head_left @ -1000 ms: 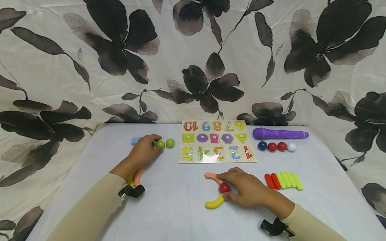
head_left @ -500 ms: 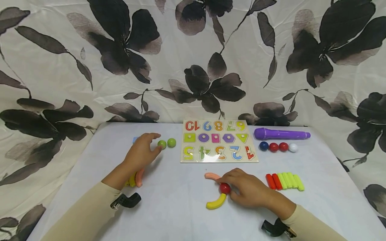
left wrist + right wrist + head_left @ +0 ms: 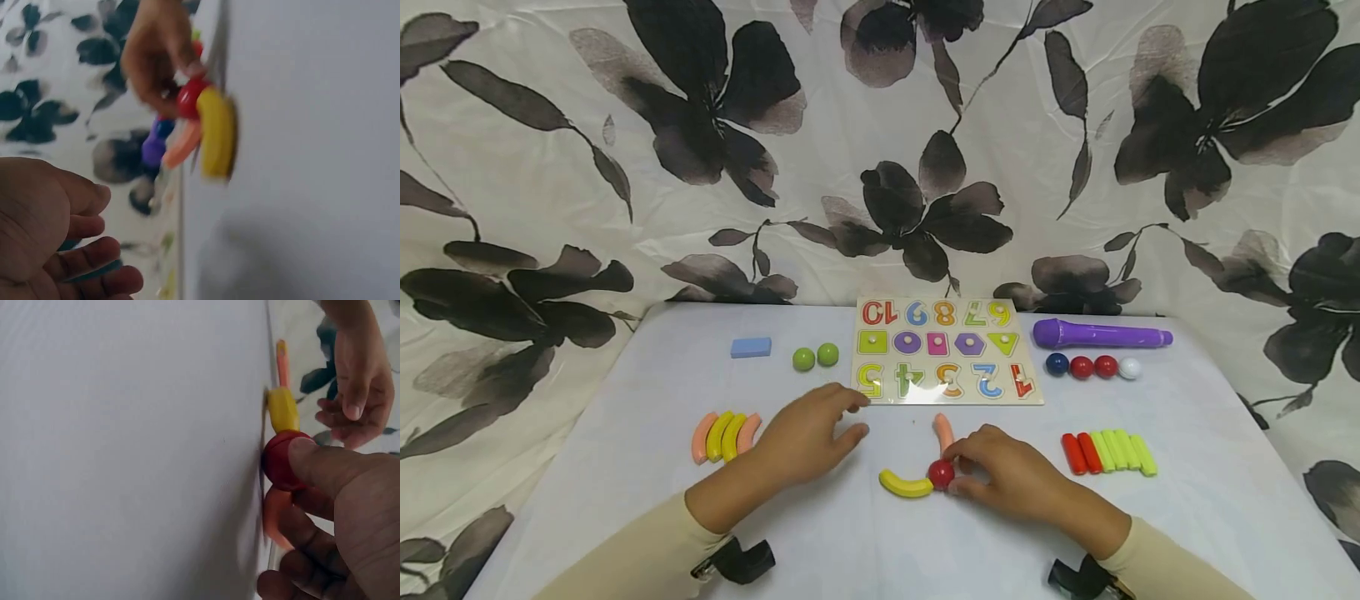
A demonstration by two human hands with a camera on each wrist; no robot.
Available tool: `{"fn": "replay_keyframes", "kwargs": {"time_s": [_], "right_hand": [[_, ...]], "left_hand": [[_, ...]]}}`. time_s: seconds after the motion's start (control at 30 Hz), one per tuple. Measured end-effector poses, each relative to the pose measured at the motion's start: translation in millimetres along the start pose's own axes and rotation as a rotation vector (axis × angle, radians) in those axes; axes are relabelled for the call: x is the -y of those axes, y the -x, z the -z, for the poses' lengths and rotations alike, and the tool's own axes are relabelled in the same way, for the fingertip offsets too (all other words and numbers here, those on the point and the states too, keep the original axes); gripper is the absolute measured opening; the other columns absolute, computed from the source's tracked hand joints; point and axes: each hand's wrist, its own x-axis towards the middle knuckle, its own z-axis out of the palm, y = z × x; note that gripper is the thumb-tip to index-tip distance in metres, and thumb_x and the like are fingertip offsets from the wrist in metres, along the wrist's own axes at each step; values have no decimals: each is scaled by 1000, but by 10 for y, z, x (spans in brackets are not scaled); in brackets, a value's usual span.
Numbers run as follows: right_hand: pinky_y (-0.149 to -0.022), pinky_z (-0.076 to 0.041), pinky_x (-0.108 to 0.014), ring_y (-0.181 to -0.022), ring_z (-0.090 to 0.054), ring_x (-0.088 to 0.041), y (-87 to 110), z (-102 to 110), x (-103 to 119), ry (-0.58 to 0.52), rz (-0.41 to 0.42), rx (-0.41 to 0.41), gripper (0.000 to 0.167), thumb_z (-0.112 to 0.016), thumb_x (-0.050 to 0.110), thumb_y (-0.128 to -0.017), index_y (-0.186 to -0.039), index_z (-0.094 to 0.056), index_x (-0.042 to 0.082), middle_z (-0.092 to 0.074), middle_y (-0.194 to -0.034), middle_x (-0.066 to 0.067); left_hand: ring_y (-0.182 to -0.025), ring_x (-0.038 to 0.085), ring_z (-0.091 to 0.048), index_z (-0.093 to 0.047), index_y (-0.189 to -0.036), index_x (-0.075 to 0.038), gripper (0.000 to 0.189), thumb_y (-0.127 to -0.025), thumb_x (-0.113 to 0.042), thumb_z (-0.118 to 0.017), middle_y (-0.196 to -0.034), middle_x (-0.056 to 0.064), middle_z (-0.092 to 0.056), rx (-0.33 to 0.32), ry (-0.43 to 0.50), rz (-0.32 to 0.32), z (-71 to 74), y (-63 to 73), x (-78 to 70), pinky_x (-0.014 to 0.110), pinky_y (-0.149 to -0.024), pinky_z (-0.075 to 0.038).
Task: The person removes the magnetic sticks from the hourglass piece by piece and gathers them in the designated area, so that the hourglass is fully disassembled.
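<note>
A glossy red ball (image 3: 941,475) lies on the white table, with my right hand (image 3: 1011,479) pinching it between thumb and fingers. A curved yellow stick (image 3: 906,484) touches the ball and extends left. From the ball a curved pink stick (image 3: 943,431) points toward the back, and its near end is partly hidden by my fingers. In the right wrist view my thumb presses on the red ball (image 3: 284,462). Left of this group, my left hand (image 3: 808,437) hovers with loosely extended fingers, holding nothing.
Several curved sticks (image 3: 730,437) lie at left, before a blue block (image 3: 751,347) and two green balls (image 3: 803,360). A number puzzle board (image 3: 947,403) sits behind. At right are a purple microphone-shaped toy (image 3: 1105,334), several balls (image 3: 1082,367) and short rods (image 3: 1105,453).
My left hand has left the green balls and come right and nearer, holding nothing. The red ball and its sticks have turned clockwise and shifted slightly left in my right hand.
</note>
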Motion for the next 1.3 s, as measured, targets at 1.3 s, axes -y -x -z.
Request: {"fn": "replay_keyframes", "kwargs": {"time_s": [1.3], "right_hand": [[-103,-51,-41,-128,-53,-18,64,-86,19,58,-10,-103,56,-84,41,-85,-132,-64,18,-58,-137,2]], "left_hand": [[-126,24,-53,-75,-116,-21,38,-81,-31,-86,-140,5,-57,153,3,-177,-564,-13,-216,43,-106,-47]]}}
